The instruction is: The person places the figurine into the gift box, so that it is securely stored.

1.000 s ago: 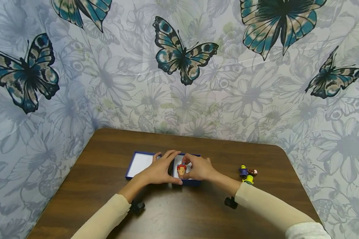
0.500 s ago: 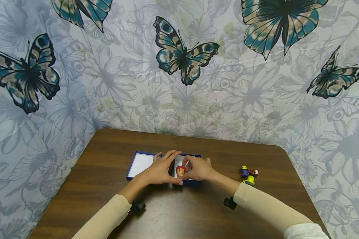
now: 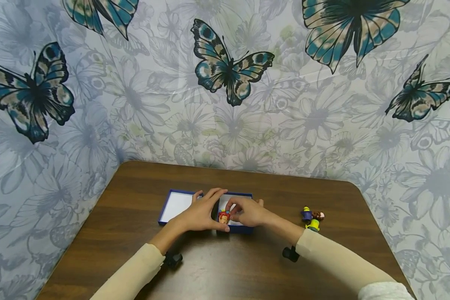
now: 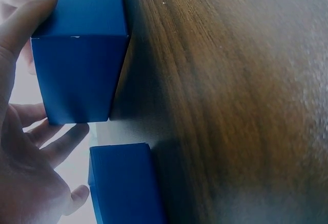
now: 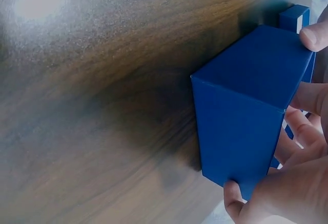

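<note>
A blue box with a white inside stands on the table. My left hand grips it at its left end, thumb on the near wall and fingers across to the far wall. Inside, at the left, lies a small toy figurine in red with a light face. My right hand reaches into the box and pinches the figurine with curled fingers. In the right wrist view, the box hides the figurine, and a right-hand finger touches its wall. The left wrist view has the box by the left thumb.
Left of the box lies its blue-rimmed lid, white inside up, partly behind my left hand. Several small toy figurines lie together on the brown table at the right. A butterfly-print cloth hangs behind the table.
The figurine has shifted a little left and nearer to the box's near left corner, with my right fingers following. My left hand stays on the box.
</note>
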